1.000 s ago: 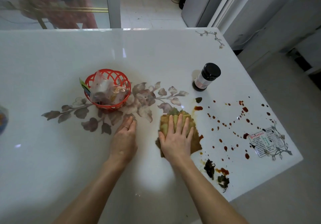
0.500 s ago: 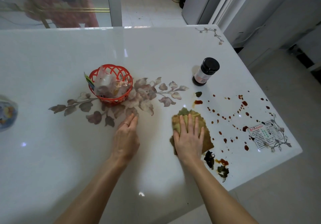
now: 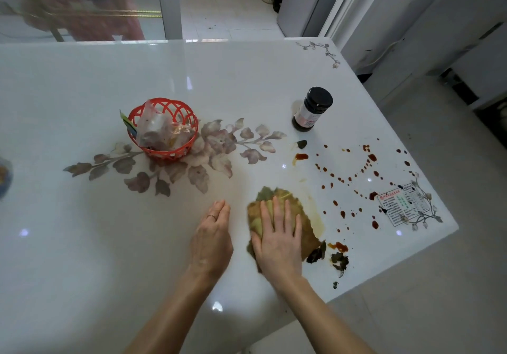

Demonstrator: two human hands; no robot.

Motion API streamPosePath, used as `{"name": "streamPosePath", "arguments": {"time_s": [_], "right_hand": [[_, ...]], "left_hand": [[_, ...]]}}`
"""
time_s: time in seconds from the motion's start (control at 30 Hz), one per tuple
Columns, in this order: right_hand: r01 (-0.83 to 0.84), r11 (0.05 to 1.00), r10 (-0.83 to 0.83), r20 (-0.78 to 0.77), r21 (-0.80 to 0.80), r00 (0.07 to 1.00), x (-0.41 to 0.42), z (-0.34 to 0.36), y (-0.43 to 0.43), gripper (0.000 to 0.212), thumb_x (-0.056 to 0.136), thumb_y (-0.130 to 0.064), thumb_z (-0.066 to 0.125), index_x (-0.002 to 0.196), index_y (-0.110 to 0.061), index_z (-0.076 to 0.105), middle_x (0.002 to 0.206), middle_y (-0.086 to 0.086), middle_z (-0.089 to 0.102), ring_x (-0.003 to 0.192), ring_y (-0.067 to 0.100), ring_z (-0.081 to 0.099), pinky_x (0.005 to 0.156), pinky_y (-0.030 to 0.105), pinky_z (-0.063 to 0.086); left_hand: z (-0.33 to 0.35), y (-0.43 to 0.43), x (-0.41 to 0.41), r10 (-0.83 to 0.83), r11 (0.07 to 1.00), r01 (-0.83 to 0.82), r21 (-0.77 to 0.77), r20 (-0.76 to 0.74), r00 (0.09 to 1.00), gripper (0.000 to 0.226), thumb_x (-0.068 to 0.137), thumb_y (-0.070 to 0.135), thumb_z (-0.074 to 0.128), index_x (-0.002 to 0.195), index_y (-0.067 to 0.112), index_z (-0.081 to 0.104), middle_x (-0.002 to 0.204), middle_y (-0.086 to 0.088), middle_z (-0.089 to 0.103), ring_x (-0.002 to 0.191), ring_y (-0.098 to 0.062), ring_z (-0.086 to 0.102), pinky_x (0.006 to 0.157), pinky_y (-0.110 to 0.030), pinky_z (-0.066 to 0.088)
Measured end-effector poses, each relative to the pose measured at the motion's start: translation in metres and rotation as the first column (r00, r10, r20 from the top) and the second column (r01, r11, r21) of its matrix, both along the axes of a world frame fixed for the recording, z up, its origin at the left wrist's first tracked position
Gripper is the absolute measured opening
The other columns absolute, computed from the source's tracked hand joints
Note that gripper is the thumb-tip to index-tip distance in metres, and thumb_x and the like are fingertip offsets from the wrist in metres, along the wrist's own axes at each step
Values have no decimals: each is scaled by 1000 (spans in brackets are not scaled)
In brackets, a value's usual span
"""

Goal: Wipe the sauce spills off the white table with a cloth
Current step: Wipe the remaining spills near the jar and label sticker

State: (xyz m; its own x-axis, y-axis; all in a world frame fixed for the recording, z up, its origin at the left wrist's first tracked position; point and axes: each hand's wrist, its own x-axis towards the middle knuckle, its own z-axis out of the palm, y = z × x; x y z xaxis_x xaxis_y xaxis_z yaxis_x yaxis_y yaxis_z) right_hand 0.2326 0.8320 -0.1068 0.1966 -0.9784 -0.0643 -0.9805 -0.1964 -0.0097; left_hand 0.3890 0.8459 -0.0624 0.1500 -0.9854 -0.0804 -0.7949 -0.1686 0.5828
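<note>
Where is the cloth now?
Head view: the cloth lies on the table near its front edge, under the right hand; sauce drops are to its right.

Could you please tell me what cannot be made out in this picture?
All in the head view:
- Table beneath the cloth: covered by cloth and right hand.
- Sticker print: too small.
- Bottle label: too small, seen from above.
- Blue thing at the left edge: cut off.
- Basket contents: wrapped in plastic.
</note>
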Motion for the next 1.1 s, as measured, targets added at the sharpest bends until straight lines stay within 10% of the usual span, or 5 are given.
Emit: {"name": "streamPosePath", "arguments": {"time_s": [0.47, 0.63, 0.83, 1.0, 1.1], "right_hand": [[-145, 989, 145, -47, 11, 988, -47, -6, 5, 71, 97, -59, 25, 158, -24, 14, 165, 8, 7, 151, 31, 3, 117, 57, 15], [91, 996, -91, 11, -16, 996, -46, -2, -16, 70, 95, -56, 24, 153, -18, 30, 161, 13, 24, 148, 36, 20, 115, 61, 23], [-330, 944, 330, -14, 16, 944, -73, -5, 16, 71, 94, -58, 27, 157, -27, 11, 165, 7, 7, 152, 30, 2, 117, 56, 12], [-96, 994, 92, 83, 46, 992, -75, -4, -10, 73, 90, -57, 26, 155, -23, 25, 164, 9, 12, 149, 32, 4, 118, 57, 1], [-338, 941, 334, 80, 36, 939, -68, -1, 26, 74, 86, -55, 35, 153, -25, 29, 162, 9, 21, 149, 32, 16, 114, 55, 10]], "left_hand": [[8, 29, -28, -13, 1000, 13, 24, -3, 1000, 61, 86, -6, 40, 144, 9, 30, 150, -6, 33, 139, -18, 29, 109, -23, 17], [7, 38, -35, 40, 998, -40, 37, 16, 999, 63, 81, -7, 41, 142, 8, 35, 149, -7, 34, 138, -19, 32, 111, -27, 25], [10, 53, -61, 100, 993, -101, 60, 24, 995, 63, 80, -5, 44, 141, 7, 38, 148, -7, 36, 135, -21, 37, 109, -30, 31], [9, 64, -79, 192, 979, -196, 54, 64, 979, 60, 77, -7, 48, 135, 3, 46, 141, -12, 46, 128, -26, 46, 106, -33, 35], [8, 72, -87, 231, 970, -236, 62, 80, 970, 59, 76, -7, 49, 135, 3, 47, 140, -13, 47, 128, -26, 46, 106, -33, 36]]}}
